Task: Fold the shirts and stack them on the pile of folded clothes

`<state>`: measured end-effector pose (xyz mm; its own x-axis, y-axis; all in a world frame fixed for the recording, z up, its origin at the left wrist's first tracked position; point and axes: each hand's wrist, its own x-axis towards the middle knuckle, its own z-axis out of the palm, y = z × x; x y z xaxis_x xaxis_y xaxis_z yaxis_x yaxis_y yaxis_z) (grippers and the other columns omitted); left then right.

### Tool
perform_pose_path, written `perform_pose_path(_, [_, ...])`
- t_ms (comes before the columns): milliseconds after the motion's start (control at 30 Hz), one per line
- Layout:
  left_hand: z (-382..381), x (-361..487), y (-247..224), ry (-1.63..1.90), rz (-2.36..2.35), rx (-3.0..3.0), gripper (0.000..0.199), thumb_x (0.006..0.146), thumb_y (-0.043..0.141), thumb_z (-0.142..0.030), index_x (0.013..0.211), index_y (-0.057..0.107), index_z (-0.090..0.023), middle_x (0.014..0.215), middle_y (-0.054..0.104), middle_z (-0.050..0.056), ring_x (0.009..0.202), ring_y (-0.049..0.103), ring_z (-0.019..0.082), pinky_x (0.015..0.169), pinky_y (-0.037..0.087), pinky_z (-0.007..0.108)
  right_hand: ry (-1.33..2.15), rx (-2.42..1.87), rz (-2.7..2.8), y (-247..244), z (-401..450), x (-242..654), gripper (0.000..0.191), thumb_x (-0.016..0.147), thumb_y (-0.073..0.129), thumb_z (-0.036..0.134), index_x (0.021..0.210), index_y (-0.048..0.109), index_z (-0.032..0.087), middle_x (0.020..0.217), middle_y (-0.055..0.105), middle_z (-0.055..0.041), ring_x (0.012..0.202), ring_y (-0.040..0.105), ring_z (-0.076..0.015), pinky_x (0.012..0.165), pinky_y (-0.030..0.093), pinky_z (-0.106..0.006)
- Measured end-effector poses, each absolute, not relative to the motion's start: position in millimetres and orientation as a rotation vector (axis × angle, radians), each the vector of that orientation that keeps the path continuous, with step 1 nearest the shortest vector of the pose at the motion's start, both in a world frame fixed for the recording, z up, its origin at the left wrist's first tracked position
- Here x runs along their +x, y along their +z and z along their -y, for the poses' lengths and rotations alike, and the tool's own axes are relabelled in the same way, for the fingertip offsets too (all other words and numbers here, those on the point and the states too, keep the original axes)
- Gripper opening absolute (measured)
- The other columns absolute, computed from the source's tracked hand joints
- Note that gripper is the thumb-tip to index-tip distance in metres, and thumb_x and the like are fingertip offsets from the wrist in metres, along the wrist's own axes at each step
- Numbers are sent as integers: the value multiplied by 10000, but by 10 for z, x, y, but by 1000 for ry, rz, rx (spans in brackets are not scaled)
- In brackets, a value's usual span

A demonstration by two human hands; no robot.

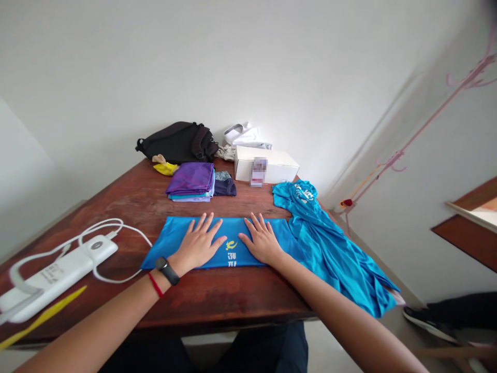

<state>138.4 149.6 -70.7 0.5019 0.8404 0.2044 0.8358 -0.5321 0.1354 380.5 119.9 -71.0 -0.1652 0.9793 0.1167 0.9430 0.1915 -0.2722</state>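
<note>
A blue T-shirt [248,260] lies folded into a long flat strip across the table in front of me, with a yellow and white print near its middle. My left hand [200,241] rests flat on its left part, fingers spread. On the other side of the print, my right hand [262,239] presses flat with its fingers apart. To the right, a second, crumpled blue garment [330,238] with white lettering touches or overlaps the strip's right end and hangs over the table's edge.
Behind the strip sits a folded clothes stack [190,178], purple on top, beside dark cloth [225,185]. A black bag [176,142] and white box [272,165] stand at the back. A white power bank or strip [58,277] with cables lies left on the wooden table [217,300].
</note>
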Motion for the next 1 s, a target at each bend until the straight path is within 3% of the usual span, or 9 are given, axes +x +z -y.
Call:
perform_pose_path(167, [-1456, 1045, -747, 414, -1681, 2692, 674, 1008, 374, -613, 1568, 425, -241, 1657, 319, 123, 1520, 299, 390, 1189, 276, 609, 145, -2008, 2125, -743, -1084, 4183, 728, 1019, 306, 676, 1613, 328, 256, 1700, 228, -84, 1576, 99, -364, 1236, 143, -603])
perform_pose_path(333, [-1465, 800, -787, 454, -1826, 2676, 696, 988, 393, -612, 1545, 466, -199, 1627, 384, 144, 1508, 324, 394, 1200, 277, 554, 156, -2138, 2033, -755, -1029, 4513, 765, 1019, 288, 681, 1625, 297, 215, 1709, 184, -84, 1571, 126, -371, 1235, 195, -568])
perform_pose_path(667, [-1449, 687, -758, 355, -2042, 2547, 768, 979, 371, -633, 1562, 427, -135, 1626, 331, 256, 1470, 350, 476, 1136, 342, 597, 169, -2207, 1974, -788, -1068, 4636, 837, 1007, 294, 700, 1631, 262, 144, 1707, 171, -124, 1566, 136, -383, 1242, 188, -541])
perform_pose_path(833, [-1423, 537, -696, 272, -2198, 2463, 796, 965, 372, -661, 1558, 432, -133, 1594, 376, 280, 1434, 380, 523, 1095, 363, 633, 214, -2238, 1830, -833, -1132, 4845, 785, 1030, 312, 627, 1589, 355, 77, 1672, 276, -162, 1558, 195, -363, 1255, 170, -519])
perform_pose_path(1000, [-1298, 873, -578, 334, -1941, 2706, 758, 1010, 347, -615, 1547, 443, -89, 1641, 313, 230, 1502, 274, 481, 1161, 314, 619, 232, -1920, 1882, -685, -1415, 5010, 592, 1025, 423, 475, 1473, 536, 105, 1526, 529, -162, 1434, 466, -295, 1187, 346, -415])
